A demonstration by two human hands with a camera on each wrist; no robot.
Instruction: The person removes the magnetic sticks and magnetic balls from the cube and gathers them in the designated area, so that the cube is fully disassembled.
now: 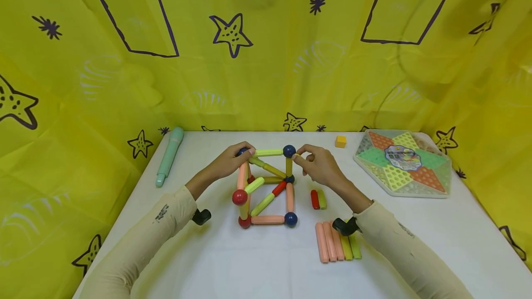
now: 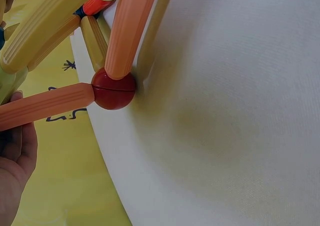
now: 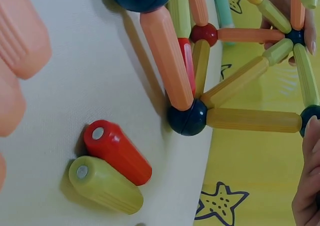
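A frame of magnetic sticks and balls (image 1: pixel 268 219) stands mid-table, its sticks pink, yellow, light green and red. My left hand (image 1: pixel 227 161) grips the blue ball at its upper left back corner; in the right wrist view its fingers show behind that ball (image 3: pixel 296 37). At the upper right corner, my right hand (image 1: pixel 322 165) is against another blue ball (image 1: pixel 289 151), pinching a yellow-green stick (image 1: pixel 296 155) mostly hidden by the fingertips. A light green stick (image 1: pixel 268 152) joins these two balls. From the front upper red ball (image 1: pixel 239 197) a short light green stick (image 1: pixel 254 184) juts out.
A short red stick (image 1: pixel 315 200) and a green one (image 1: pixel 322 199) lie right of the frame. Several longer sticks (image 1: pixel 322 242) form a row nearer the front. A patterned hexagonal box (image 1: pixel 403 163), a yellow cube (image 1: pixel 341 141) and a green tube (image 1: pixel 169 157) lie farther back.
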